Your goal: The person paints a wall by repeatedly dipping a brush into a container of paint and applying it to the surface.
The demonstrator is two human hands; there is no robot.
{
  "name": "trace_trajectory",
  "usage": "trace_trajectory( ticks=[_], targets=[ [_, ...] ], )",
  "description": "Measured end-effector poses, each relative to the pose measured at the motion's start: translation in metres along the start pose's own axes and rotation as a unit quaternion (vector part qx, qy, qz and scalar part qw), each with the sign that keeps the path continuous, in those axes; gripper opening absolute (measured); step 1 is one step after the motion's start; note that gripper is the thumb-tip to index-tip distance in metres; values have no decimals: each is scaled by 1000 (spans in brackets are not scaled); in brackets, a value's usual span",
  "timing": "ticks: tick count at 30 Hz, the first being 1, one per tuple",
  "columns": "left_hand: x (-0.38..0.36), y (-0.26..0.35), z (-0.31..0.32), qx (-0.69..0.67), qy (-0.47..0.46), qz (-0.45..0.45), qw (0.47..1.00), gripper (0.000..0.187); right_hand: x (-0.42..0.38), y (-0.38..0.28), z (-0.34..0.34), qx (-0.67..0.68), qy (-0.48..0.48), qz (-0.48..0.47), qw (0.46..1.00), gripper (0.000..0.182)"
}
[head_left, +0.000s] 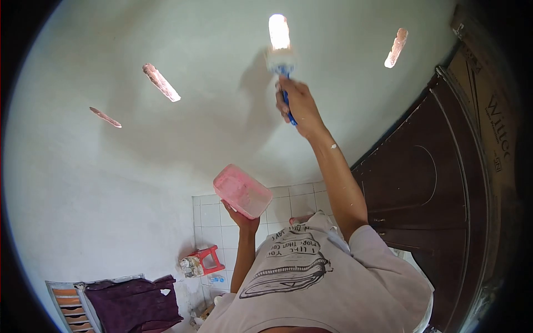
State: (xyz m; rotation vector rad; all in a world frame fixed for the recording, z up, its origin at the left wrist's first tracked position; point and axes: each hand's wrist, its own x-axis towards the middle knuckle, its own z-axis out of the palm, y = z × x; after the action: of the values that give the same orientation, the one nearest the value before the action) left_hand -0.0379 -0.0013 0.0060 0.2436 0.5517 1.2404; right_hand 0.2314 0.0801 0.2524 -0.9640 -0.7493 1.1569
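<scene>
The brush (281, 60) looks light, with a stiff blue handle and a head that probably gives; its handle is the place to grip, and wet paint could make it slippery. The right hand (300, 105) has its fingers wrapped around that handle, the head beyond them, up by the wall (194, 136) just below a bright gap (279, 32). The left hand (247, 222) grasps the pink tub (237, 191) low, its fingers at the underside; the tub seems thin and light, best supported from beneath, and sits tilted.
</scene>
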Motion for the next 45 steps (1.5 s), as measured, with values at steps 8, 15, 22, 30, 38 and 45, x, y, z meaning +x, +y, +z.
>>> trace_trajectory(
  ticks=[8, 15, 22, 30, 38, 45],
  targets=[
    [8, -1, 38, -9, -50, -1, 999, 69, 6, 151, -69, -156, 63, -5, 986, 47],
    [25, 1, 24, -49, -131, -50, 989, 62, -98, 126, -87, -285, -6, 61, 957, 45],
    [18, -46, 59, -336, -189, -235, 892, 65, -165, 44, -70, -316, 91, 68, 942, 24],
    [9, -77, 44, -53, -216, -170, 960, 71, -217, 3, -54, -470, 43, 38, 881, 17],
    [-3, -83, 57, -125, -120, -178, 969, 88, -216, 2, -40, -611, -98, 114, 777, 27],
    [-18, -91, 56, -2, -91, -165, 982, 89, -204, 50, -45, -697, -158, 104, 692, 22]
  ],
)
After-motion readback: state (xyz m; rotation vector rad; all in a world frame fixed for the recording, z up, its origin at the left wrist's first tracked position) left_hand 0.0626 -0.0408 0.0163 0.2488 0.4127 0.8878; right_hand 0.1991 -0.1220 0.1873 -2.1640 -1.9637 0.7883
